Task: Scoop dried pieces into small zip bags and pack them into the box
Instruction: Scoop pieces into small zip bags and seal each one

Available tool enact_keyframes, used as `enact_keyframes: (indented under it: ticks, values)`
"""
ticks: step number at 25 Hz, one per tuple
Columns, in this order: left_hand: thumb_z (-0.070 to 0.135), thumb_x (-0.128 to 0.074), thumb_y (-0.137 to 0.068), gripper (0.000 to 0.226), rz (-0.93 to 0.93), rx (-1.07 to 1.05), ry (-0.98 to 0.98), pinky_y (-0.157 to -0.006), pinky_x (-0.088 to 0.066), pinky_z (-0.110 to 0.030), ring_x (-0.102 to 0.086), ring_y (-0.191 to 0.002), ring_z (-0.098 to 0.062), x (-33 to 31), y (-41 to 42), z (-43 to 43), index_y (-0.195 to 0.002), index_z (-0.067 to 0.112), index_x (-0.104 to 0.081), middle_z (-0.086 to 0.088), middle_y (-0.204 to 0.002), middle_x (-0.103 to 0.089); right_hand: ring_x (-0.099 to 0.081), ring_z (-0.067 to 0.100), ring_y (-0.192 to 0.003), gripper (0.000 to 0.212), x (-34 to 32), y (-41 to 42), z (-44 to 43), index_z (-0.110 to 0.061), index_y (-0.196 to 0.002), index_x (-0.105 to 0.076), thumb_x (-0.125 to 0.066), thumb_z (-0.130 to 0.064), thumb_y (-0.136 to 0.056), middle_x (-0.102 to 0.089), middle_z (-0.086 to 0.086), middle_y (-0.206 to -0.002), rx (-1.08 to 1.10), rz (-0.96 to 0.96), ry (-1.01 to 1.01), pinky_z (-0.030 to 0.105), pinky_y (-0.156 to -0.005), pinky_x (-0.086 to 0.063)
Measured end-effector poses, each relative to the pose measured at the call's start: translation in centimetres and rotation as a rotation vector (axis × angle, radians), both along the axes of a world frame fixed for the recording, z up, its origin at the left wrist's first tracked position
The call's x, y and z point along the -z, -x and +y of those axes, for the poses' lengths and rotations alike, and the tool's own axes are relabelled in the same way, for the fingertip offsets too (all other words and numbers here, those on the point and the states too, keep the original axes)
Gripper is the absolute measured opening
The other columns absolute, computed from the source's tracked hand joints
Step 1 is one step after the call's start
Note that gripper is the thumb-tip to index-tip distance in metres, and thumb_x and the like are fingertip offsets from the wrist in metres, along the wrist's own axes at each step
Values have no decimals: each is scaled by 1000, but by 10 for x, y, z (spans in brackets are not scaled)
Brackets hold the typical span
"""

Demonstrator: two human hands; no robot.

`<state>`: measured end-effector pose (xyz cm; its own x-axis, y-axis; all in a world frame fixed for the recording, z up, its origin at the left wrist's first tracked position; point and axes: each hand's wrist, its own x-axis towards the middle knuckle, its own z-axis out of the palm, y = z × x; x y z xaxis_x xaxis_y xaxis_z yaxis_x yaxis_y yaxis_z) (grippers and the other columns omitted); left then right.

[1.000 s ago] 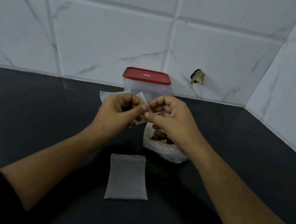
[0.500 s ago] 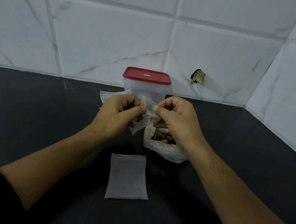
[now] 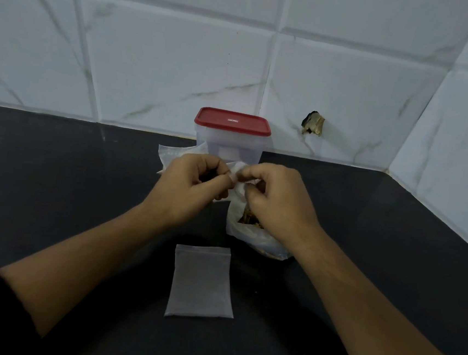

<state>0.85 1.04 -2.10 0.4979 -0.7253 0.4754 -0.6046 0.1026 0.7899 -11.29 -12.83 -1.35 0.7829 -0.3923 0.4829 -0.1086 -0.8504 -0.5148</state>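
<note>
Both our hands meet over the black tabletop [image 3: 83, 191]. Left hand [image 3: 188, 190] and right hand [image 3: 277, 207], fingers curled, pinch one small zip bag [image 3: 240, 178] between them. Open bag of dried pieces [image 3: 258, 239] sits under the right wrist. Red-lidded box [image 3: 230, 144] stands behind, lid on; flat zip bag [image 3: 201, 283] lies nearer us.

The left hand [image 3: 188, 190] and right hand [image 3: 277, 203] are covering most of the small bag [image 3: 238, 175] they are pinching, hiding its mouth. The right hand is also hiding part of the sack [image 3: 253, 236] of dried pieces [image 3: 247, 218]. The lettering on the box [image 3: 230, 147] lid [image 3: 232, 120] is showing too small to read.
</note>
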Motion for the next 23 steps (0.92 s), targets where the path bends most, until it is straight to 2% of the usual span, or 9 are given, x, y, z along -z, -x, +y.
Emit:
enact_keyframes:
  ticks: [2, 4, 6, 9, 12, 14, 17, 20, 23]
  values:
    - [19, -64, -99, 7, -80, -21, 42, -70, -58, -32, -69, -81, -14, 1, -2, 2, -102, 14, -69, 2, -89, -70, -71, 1, -86, 18, 0, -1, -2, -24, -114, -79, -72, -27, -97, -77, -12, -106, 5, -59, -85, 36, -84, -63]
    - [22, -64, -89, 35, -223, -87, 38, -86, -58, -28, -65, -105, -11, 1, -6, 4, -123, 17, -63, 4, -116, -65, -71, 1, -76, 16, 0, -1, -3, -25, -103, -80, -75, -36, -94, -77, -14, -93, 24, -101, -129, 38, -77, -63]
    - [24, -64, -81, 65, -346, -97, -18, -103, -45, -20, -53, -129, -7, 1, -8, 5, -144, 18, -51, 3, -140, -55, -71, 1, -76, 20, 0, -1, -2, -25, -99, -81, -73, -43, -95, -77, -15, -88, 31, -122, -150, 39, -76, -63]
    - [30, -67, -80, 85, -447, -47, -119, -116, -35, -30, -40, -143, -10, 5, -8, 2, -158, 20, -34, 4, -155, -45, -70, 0, -76, 24, 0, 0, 1, -24, -97, -82, -72, -45, -96, -76, -15, -87, 9, -143, -141, 30, -73, -59]
    - [46, -68, -83, 82, -578, -81, -123, -117, -37, -50, -45, -140, -14, 13, -7, -1, -156, 22, -38, 4, -150, -52, -66, 2, -80, 17, 0, -1, 4, -24, -103, -82, -73, -37, -96, -71, -14, -92, -59, -131, -107, 22, -71, -53]
    - [53, -65, -84, 75, -604, -110, -92, -115, -39, -50, -51, -134, -12, 13, -5, -2, -149, 22, -46, 7, -142, -58, -63, 4, -80, 20, 1, -2, 7, -25, -112, -79, -73, -33, -95, -64, -14, -94, -109, -118, -94, 20, -70, -50]
    - [50, -65, -83, 60, -618, -142, -64, -104, -47, -49, -58, -119, -11, 9, -6, -3, -135, 23, -54, 9, -127, -63, -57, 3, -78, 27, 0, -2, 11, -26, -121, -76, -73, -30, -94, -56, -16, -85, -154, -103, -79, 17, -69, -44]
    - [44, -65, -84, 42, -649, -173, -58, -93, -51, -46, -57, -100, -8, 8, -7, -3, -119, 22, -58, 10, -110, -63, -59, 2, -77, 19, -1, -1, 10, -26, -110, -80, -74, -33, -93, -58, -16, -82, -155, -76, -88, 16, -69, -44]
    - [49, -60, -84, 41, -631, -175, -83, -91, -52, -46, -59, -97, -9, 8, -7, -3, -116, 24, -57, 11, -108, -64, -61, 2, -77, 13, 0, 0, 8, -25, -93, -82, -74, -34, -94, -63, -16, -83, -116, -75, -71, 20, -70, -46]
